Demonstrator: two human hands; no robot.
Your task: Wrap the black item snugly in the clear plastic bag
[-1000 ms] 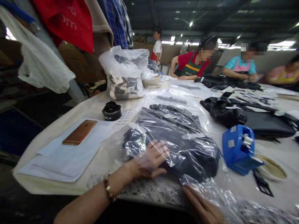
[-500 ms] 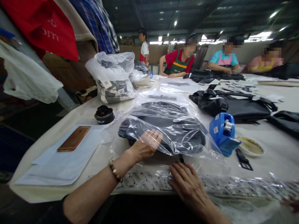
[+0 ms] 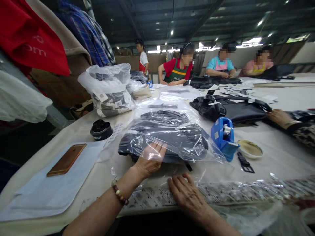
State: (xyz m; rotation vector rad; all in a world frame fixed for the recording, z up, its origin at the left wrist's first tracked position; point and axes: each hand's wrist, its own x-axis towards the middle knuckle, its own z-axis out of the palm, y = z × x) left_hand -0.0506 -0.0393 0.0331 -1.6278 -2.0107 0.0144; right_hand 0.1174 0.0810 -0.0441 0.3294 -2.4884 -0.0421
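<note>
A dark bag lies in a clear plastic bag in the middle of the table. My left hand rests against the near side of the dark bag, its fingers stretched out under the clear film. A bead bracelet is on that wrist. Nearer the table edge, my right hand lies with fingers spread on the plastic along the front, holding nothing that I can see. A short black strap pokes out between the dark bag and my right hand.
A blue tape dispenser, a shallow round dish and a black buckle sit to the right. Left are a phone on paper and a black tape roll. Another person's hand touches a black backpack.
The view has shifted, so most things sit further left. Another person's arm has come in from the right to the black backpack. My hands keep nearly the same places by the dark bag.
</note>
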